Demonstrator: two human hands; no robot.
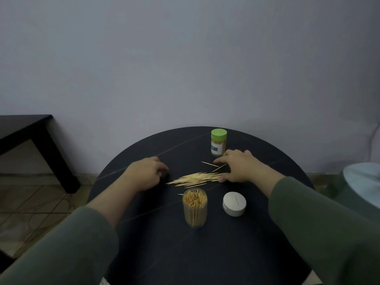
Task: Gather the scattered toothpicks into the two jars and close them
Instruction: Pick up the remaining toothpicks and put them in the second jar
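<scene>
A plain grey-blue wall (185, 58) is seen in dim light behind a round dark bench (205, 254), with a dark square-legged table (30, 128) set at the left over a worn tiled floor (30, 202).

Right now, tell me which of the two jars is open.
The clear jar nearest the person is open, toothpick tips showing at its mouth, its white lid lying beside it. The far jar wears its green cap.
</scene>
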